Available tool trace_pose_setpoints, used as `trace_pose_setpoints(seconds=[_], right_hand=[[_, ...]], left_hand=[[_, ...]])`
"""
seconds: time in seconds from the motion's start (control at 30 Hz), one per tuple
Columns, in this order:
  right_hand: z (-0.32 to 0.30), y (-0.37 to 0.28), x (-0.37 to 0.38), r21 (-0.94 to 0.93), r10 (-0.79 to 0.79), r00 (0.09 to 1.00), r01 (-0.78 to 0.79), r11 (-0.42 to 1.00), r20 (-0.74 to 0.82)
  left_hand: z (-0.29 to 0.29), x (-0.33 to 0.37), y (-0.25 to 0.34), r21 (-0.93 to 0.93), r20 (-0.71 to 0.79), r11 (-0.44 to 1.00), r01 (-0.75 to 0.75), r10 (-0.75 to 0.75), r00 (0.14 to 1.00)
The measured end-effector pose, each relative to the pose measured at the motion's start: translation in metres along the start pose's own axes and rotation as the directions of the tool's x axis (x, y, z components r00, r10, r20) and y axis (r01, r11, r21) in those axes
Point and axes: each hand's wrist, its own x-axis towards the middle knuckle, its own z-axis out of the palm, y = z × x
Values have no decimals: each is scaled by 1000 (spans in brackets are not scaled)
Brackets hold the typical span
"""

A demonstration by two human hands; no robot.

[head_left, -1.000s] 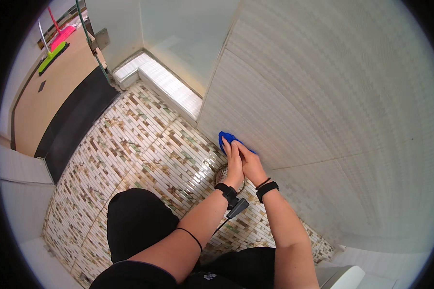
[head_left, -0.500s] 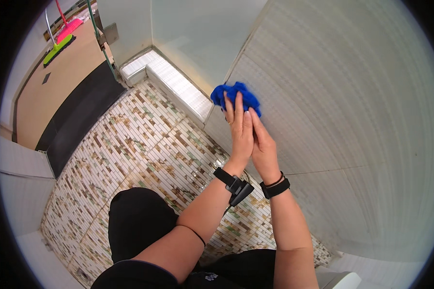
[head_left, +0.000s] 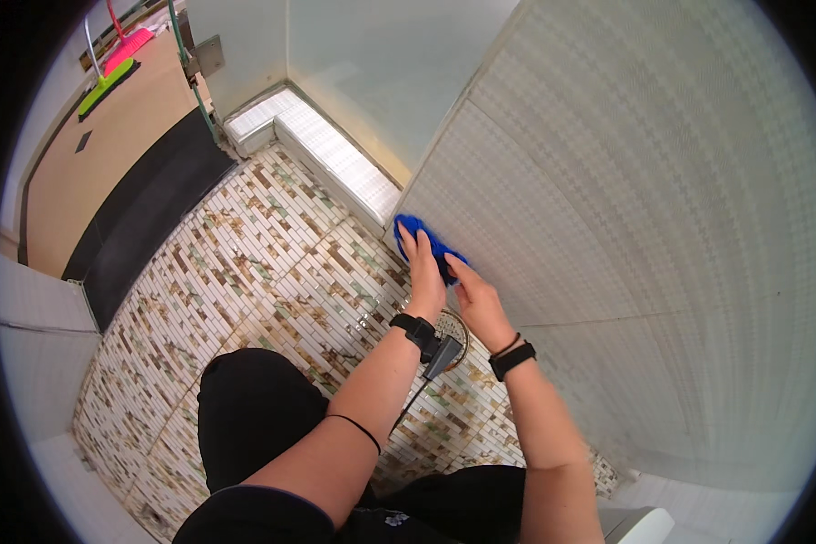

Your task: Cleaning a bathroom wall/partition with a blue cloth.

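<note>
A fluffy blue cloth (head_left: 437,248) is pressed against the foot of the pale wall panel, close to where it meets the floor. My left hand (head_left: 425,276) holds it there, fingers stretched over its surface. My right hand (head_left: 480,308) is just to the right, its fingertips gripping the cloth's lower right edge. Part of the cloth is hidden beneath the fingers. Both wrists wear black straps, and a small black device with a cable hangs from the left one.
Mosaic tiles cover the floor (head_left: 245,263), with a round drain (head_left: 453,337) by my left wrist. A white tiled ledge (head_left: 335,154) runs under a frosted panel (head_left: 372,72). At upper left lie a black threshold (head_left: 154,204), a green brush (head_left: 109,86) and a pink broom (head_left: 129,50).
Both hands have slid the blue cloth down the wall panel toward the floor. The right hand has parted slightly from the left, and the drain is more visible.
</note>
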Motion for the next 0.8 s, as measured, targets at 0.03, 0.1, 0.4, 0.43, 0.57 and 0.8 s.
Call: trace_pose_setpoints(seconds=[0.03, 0.1, 0.4, 0.43, 0.57, 0.8], right_hand=[[-9, -6, -5, -4, -6, 1000, 6, 1000, 8], [-33, -19, -20, -25, 36, 999, -36, 999, 23], [-75, -14, -101, 66, 245, 969, -245, 967, 5], [-80, -4, -114, 77, 284, 958, -281, 956, -25], [-97, 13, -150, 195, 406, 908, -382, 904, -104], [-105, 15, -170, 259, 459, 873, -411, 874, -164]], left_hand=[[0, 6, 7, 25, -7, 999, -20, 20, 1000], [14, 14, 28, 139, 13, 983, -116, 115, 993], [-12, 16, -36, 164, -151, 986, 28, -3, 989], [-2, 1, -48, 177, -203, 978, 112, -75, 976], [16, -61, -105, 66, -230, 929, 363, -340, 912], [25, -134, -171, -292, -23, 607, 739, -777, 629]])
